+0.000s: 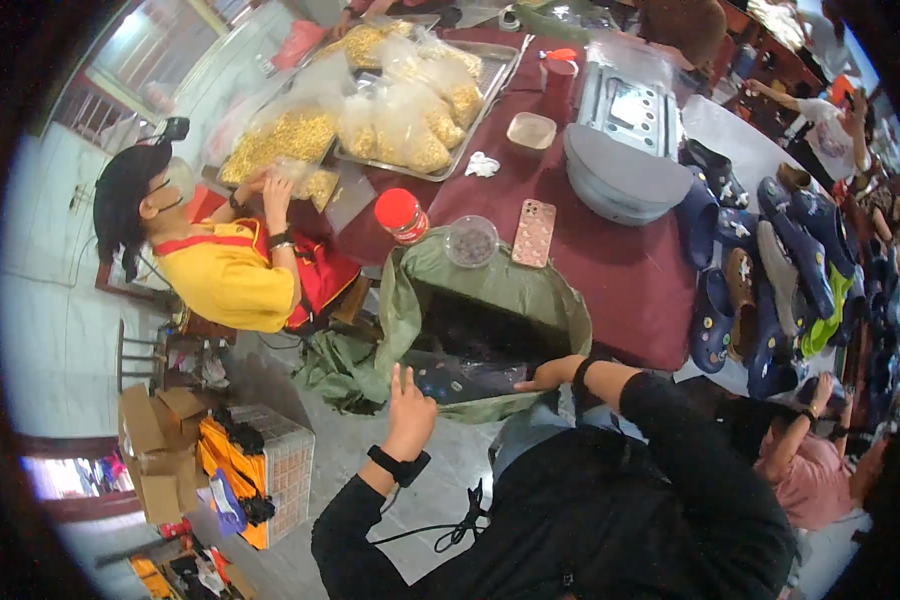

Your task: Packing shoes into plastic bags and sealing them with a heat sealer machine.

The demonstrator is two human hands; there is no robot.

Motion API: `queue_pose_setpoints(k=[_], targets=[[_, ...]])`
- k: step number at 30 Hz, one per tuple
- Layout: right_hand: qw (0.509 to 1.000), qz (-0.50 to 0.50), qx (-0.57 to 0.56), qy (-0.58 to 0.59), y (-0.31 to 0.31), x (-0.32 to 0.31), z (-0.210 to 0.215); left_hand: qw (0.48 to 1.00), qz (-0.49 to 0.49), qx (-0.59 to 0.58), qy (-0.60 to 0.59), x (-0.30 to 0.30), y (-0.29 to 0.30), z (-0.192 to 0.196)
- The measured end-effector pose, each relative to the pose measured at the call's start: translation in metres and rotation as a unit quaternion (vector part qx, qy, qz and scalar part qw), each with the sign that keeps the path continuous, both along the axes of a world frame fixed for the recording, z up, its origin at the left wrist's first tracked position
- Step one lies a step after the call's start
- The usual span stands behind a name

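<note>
One green sack [402, 290], ctr of frame: L hand [410, 412] has fingers apart, seems empty; R hand [555, 373] by clear plastic [502, 379], hold I can't tell. Better keep mouth wide.

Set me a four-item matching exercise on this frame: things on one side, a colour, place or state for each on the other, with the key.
Things
1. Green sack
2. Smartphone
3. Screw-top jar
4. Cardboard box

Descriptions
A. In a pink patterned case, lying on the dark red tablecloth
B. Flaps open, at the left of the view
C. Topped with a bright red lid
D. Mouth wide open, with the left hand and right hand at its near side

Right pairs
1-D, 2-A, 3-C, 4-B
</note>
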State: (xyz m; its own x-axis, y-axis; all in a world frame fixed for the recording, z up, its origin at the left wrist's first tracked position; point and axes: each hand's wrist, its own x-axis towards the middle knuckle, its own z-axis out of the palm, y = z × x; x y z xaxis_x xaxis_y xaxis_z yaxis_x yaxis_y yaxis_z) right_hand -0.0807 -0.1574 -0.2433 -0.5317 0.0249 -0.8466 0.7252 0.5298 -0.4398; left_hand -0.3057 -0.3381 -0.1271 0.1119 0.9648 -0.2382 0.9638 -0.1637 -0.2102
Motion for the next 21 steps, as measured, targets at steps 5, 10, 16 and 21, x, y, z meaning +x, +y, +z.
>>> queue_pose_setpoints(k=[5,10,16,21], targets=[[0.992,0.081,-0.014,0.090,0.017,0.027,0.026,0.998,-0.042,-0.044,-0.028,-0.015,0.008,-0.029],[0.888,0.255,0.294,0.244,0.031,0.064,0.002,0.992,-0.005,-0.118,-0.049,-0.022,0.027,-0.031],[0.876,0.250,0.344,0.227,0.033,0.072,-0.001,0.954,-0.096,-0.269,-0.093,-0.005,0.021,-0.080],[0.837,0.224,0.420,0.269,0.039,0.087,0.009,0.966,-0.072,-0.241,-0.053,-0.010,0.060,-0.039]])
